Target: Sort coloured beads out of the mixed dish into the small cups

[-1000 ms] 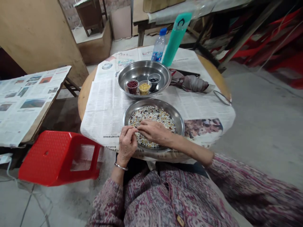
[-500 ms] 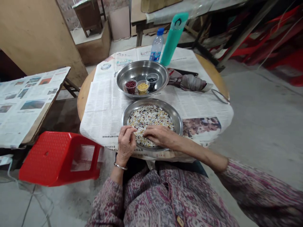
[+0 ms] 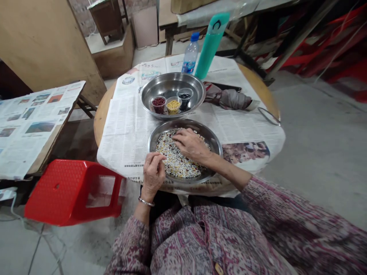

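A round steel basin (image 3: 214, 141) near the table's front edge holds a layer of white grains mixed with yellow, dark red and black beans (image 3: 177, 156). Over the far middle of this mix is my right hand (image 3: 192, 145), its bent fingers a little apart and the tips at the grains. My left hand (image 3: 153, 168) rests at the basin's left front rim with curled fingers; whatever they may hold is hidden. Behind stands a larger steel basin (image 3: 151, 86) with clear cups of red beans (image 3: 158, 104), yellow beans (image 3: 173, 104) and black beans (image 3: 185, 97).
Newspaper (image 3: 120, 126) covers the round table. A plastic bottle (image 3: 190, 55), a tall teal container (image 3: 211, 47) and a folded grey umbrella-like bundle (image 3: 229, 97) lie or stand at its back. A red stool (image 3: 65, 191) and a newspaper-covered bench (image 3: 37, 126) are at left.
My right hand has moved away from me, from the basin's near side to its far middle over the mix. My left hand has stayed at the rim, still curled.
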The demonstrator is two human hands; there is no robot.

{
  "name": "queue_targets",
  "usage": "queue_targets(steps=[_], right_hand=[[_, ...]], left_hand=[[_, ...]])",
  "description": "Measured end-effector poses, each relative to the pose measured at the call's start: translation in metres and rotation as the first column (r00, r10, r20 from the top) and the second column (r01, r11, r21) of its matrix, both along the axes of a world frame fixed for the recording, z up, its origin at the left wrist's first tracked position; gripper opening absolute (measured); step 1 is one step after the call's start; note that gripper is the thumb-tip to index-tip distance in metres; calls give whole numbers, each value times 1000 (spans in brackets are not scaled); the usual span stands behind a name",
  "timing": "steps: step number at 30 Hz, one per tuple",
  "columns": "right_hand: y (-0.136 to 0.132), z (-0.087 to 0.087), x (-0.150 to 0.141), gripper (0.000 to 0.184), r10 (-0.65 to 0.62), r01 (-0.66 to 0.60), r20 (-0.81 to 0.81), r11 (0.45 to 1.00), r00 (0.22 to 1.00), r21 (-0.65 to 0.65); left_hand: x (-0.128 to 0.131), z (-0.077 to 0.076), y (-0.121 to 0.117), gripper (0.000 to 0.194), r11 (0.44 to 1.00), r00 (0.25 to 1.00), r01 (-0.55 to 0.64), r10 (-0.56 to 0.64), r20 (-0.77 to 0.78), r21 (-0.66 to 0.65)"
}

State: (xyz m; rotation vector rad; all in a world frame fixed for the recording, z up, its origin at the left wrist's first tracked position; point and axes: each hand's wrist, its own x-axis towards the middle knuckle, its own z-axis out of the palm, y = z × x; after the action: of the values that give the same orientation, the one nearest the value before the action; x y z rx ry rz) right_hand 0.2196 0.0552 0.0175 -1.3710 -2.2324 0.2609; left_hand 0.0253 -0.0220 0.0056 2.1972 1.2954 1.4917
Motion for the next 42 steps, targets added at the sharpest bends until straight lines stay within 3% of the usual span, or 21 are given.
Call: queue_targets(steps=[4,10,13,19,25,29,34,38,42], right_hand=[[-24,3,-13,24,203,-204,-28,979,979,-6],[-46,3,-11,22,447,-449,-50,893,893,-36],[-36,-1,3,22,394,-394,35,919,918,-16],[-16,0,41,22,127,-134,144,990,981,39],[-24,9,54,24,-54,48,355,999,933,26],[-37,7,50,22,-26,35,282,999,959,-28],[-54,3,33,18,113,-105,101,991,988,-84],[-52,1,18,21,193,-195,-26,976,981,-95],[-32,3,21,21,81,-82,-18,996,997,-30]], left_hand=[[0,-1,0,23,1000,1000,-1,1,-5,-4],[-1,-3,0,22,1000,1000,-5,5,-14,-6],[-1,-2,0,23,1000,1000,2,-2,-4,-1],[0,0,0,22,1000,1000,1,-1,-4,5],[-1,-2,1,21,1000,1000,-9,9,-6,-4],[-1,-3,1,22,1000,1000,-3,3,1,11],[-1,0,1,22,1000,1000,6,-6,2,0],[-1,0,0,23,1000,1000,0,0,-8,2],[-1,-2,1,23,1000,1000,3,-3,-5,15]])
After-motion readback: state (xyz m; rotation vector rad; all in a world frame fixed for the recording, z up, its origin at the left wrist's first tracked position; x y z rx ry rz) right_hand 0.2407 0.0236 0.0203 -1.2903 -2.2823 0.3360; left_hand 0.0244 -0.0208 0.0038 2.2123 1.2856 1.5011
